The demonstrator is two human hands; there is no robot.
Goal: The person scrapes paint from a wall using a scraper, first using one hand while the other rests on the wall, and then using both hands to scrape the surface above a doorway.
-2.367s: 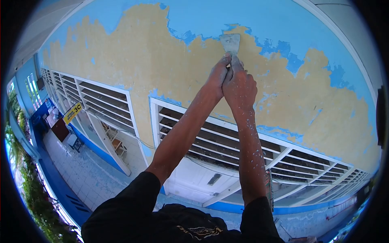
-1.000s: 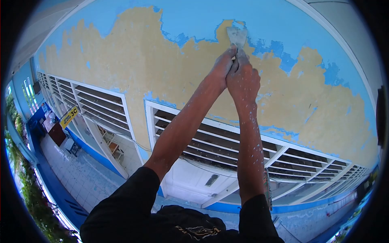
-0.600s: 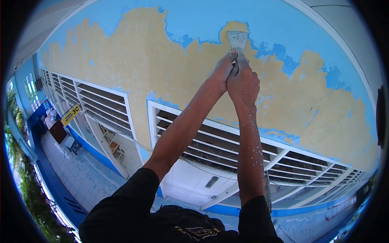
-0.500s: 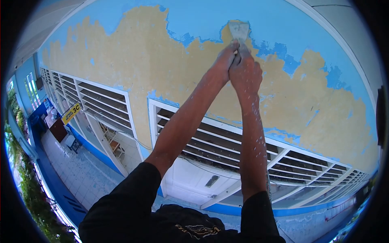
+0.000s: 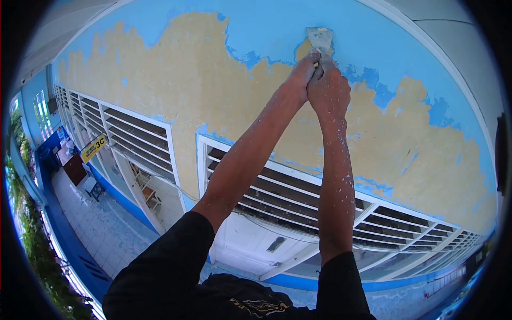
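Note:
A scraper [image 5: 320,38] with a wide, whitish blade lies against the upper wall, at the edge between blue paint and bare tan surface. Both hands are closed round its handle, close together. My left hand [image 5: 304,70] is on the left, its fingers near the base of the blade. Beside it, my right hand [image 5: 329,89] wraps the handle, which is mostly hidden. Paint flecks dot both forearms. The tan patch [image 5: 186,64] spreads widely below ragged blue paint [image 5: 277,26].
Slatted windows [image 5: 277,186] run along the wall below the arms. A yellow sign [image 5: 93,149] marked 3C juts out at the left. Farther down are a chair [image 5: 93,186], a tiled walkway [image 5: 101,224] and plants [image 5: 40,250] beyond a blue low wall.
The scraper and both hands appear slightly farther right in the view. The view itself has shifted a little. Small paint bits now show on the blade and by the fingers.

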